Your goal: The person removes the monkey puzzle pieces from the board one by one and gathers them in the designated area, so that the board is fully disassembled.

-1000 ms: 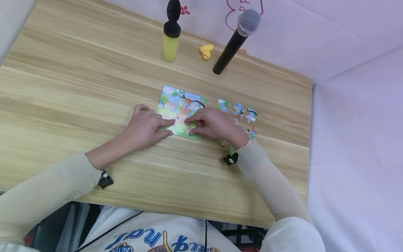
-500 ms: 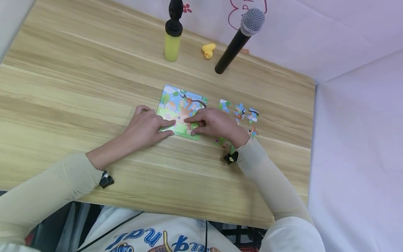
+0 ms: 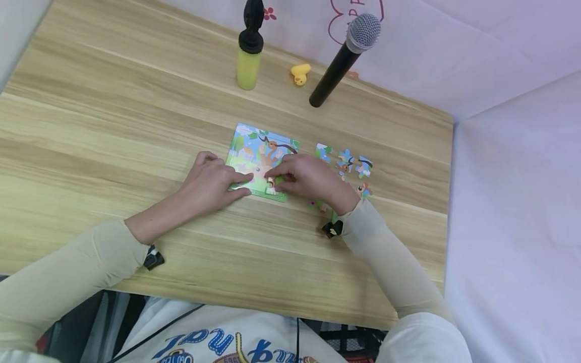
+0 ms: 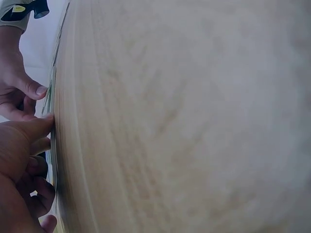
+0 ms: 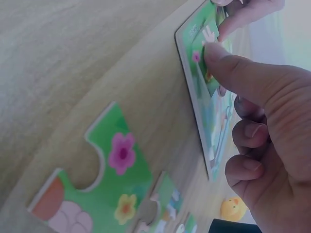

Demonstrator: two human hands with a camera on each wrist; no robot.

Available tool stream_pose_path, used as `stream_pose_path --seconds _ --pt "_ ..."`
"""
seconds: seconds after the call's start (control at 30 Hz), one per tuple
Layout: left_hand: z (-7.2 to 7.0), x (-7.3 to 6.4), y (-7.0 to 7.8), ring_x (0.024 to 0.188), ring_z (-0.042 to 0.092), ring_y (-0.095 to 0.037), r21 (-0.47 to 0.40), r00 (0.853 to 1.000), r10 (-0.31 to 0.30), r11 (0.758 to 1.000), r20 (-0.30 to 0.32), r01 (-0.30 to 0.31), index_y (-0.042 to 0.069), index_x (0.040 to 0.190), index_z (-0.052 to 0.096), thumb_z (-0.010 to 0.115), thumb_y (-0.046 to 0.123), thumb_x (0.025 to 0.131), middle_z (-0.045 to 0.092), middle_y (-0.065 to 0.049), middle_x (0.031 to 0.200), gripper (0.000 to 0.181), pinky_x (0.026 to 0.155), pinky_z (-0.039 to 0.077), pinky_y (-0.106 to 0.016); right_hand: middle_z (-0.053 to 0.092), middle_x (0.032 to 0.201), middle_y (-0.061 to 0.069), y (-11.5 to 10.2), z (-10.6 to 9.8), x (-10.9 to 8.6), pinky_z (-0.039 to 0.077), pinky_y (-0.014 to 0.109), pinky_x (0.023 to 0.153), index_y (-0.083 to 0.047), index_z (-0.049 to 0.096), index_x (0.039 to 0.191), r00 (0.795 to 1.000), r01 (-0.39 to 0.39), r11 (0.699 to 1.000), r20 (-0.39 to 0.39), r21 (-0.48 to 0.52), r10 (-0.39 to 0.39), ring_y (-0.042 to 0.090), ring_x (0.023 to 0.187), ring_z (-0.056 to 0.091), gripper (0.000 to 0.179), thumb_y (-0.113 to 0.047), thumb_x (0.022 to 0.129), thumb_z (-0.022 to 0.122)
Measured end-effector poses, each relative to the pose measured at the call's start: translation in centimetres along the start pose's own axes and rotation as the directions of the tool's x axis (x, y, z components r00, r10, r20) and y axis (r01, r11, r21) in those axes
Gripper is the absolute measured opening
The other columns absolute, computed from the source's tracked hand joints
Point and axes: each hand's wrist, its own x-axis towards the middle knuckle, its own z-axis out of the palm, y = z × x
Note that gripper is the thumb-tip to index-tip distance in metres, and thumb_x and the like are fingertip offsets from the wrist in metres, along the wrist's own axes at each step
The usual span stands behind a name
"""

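Observation:
A jigsaw puzzle board (image 3: 240, 135) with a cartoon animal picture on blue and green lies mid-table. My left hand (image 3: 210, 179) rests at its left side, with index finger and thumb stretched out and pressing on the lower part. My right hand (image 3: 313, 179) is over the lower right corner. Between its thumb and index finger it pinches a green puzzle piece (image 5: 199, 62) with a pink flower, which sits slanted within the board in the right wrist view. The right hand hides part of the board. Both hands (image 4: 19, 160) meet close together in the left wrist view.
Several loose puzzle pieces (image 3: 364, 166) lie right of the board, some behind the right wrist; a green flowered piece (image 5: 126, 170) is near the right wrist camera. At the back stand a yellow-green bottle (image 3: 247, 70), a rubber duck (image 3: 300, 74) and a microphone (image 3: 338, 70).
My right thumb has shifted slightly up and right, showing more of the picture at the board's lower right. The left hand stays in place.

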Motion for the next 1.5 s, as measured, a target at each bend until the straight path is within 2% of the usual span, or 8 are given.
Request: stream_pose_path --seconds 0.33,0.53,0.73,0.9,1.13,1.2,1.37,1.5 --pt "0.0 -0.3 -0.1 0.065 0.047 -0.016 0.009 1.000 0.012 1.000 -0.005 -0.012 0.024 0.123 0.076 0.075 0.045 0.091 0.064 0.009 0.069 0.038 0.100 0.027 -0.055 0.059 0.083 -0.010 -1.2 -1.5 -0.6 0.044 0.027 0.058 -0.016 0.082 0.096 0.993 0.069 0.998 -0.098 -0.003 -0.069 0.006 0.066 0.051 0.006 -0.013 0.092 0.078" --pt "-0.1 -0.2 0.1 0.065 0.046 -0.017 0.006 1.000 0.007 1.000 0.000 -0.007 0.023 0.124 0.075 0.075 0.044 0.092 0.060 0.010 0.066 0.038 0.101 0.025 -0.055 0.052 0.077 -0.006 -2.1 -4.2 -2.6 0.043 0.028 0.061 -0.012 0.077 0.087 0.997 0.075 0.997 -0.006 -0.010 -0.075 0.009 0.067 0.046 0.008 -0.014 0.094 0.075" --pt "0.0 -0.1 0.2 0.064 0.044 -0.017 0.013 1.000 0.005 1.000 0.001 -0.005 0.023 0.124 0.075 0.076 0.043 0.092 0.058 0.011 0.065 0.038 0.101 0.025 -0.055 0.052 0.077 -0.005 -2.2 -7.3 -6.5 0.044 0.031 0.063 -0.013 0.072 0.081 0.995 -0.004 0.991 0.099 -0.135 0.018 0.011 0.069 0.047 0.013 -0.008 0.093 0.075" --pt "0.0 -0.1 0.2 0.063 0.044 -0.017 0.008 1.000 0.003 1.000 0.007 -0.003 0.023 0.124 0.075 0.076 0.044 0.091 0.058 0.011 0.064 0.039 0.102 0.024 -0.055 0.054 0.077 -0.007 -1.7 -8.8 -9.9 0.044 0.034 0.068 -0.018 0.071 0.079 0.970 -0.116 0.970 0.186 -0.214 0.157 0.013 0.072 0.052 0.017 -0.008 0.093 0.075" --pt "-0.1 -0.1 0.1 0.063 0.045 -0.017 0.001 1.000 -0.004 1.000 0.013 0.004 0.022 0.125 0.075 0.076 0.044 0.091 0.058 0.011 0.064 0.040 0.102 0.024 -0.056 0.062 0.086 -0.006 0.8 -7.8 -13.2 0.047 0.039 0.072 -0.015 0.075 0.086 0.881 -0.312 0.931 0.308 -0.188 0.358 0.012 0.075 0.053 0.009 -0.009 0.092 0.075" --pt "-0.1 -0.1 0.1 0.063 0.045 -0.017 -0.001 1.000 -0.006 1.000 0.014 0.006 0.022 0.125 0.074 0.076 0.044 0.091 0.058 0.011 0.064 0.040 0.102 0.024 -0.056 0.063 0.087 -0.004 1.8 -7.1 -13.9 0.048 0.040 0.073 -0.014 0.075 0.085 0.871 -0.343 0.927 0.318 -0.152 0.374 0.013 0.076 0.054 0.008 -0.008 0.091 0.076" --pt "-0.1 -0.1 0.2 0.064 0.045 -0.017 0.000 1.000 -0.012 1.000 0.020 0.012 0.023 0.126 0.074 0.076 0.045 0.091 0.058 0.012 0.064 0.041 0.102 0.024 -0.055 0.065 0.086 -0.005 3.7 -5.6 -14.8 0.048 0.038 0.074 -0.016 0.076 0.084 0.868 -0.365 0.925 0.319 -0.108 0.379 0.013 0.076 0.055 0.011 -0.007 0.090 0.077" --pt "-0.1 0.0 0.2 0.064 0.045 -0.018 0.002 0.999 -0.023 1.000 0.028 0.023 0.024 0.126 0.074 0.076 0.045 0.091 0.056 0.012 0.064 0.041 0.103 0.024 -0.055 0.065 0.084 -0.005 4.1 -5.0 -14.9 0.048 0.037 0.072 -0.017 0.075 0.082 0.883 -0.350 0.930 0.291 -0.111 0.367 0.013 0.075 0.054 0.014 -0.005 0.089 0.078"
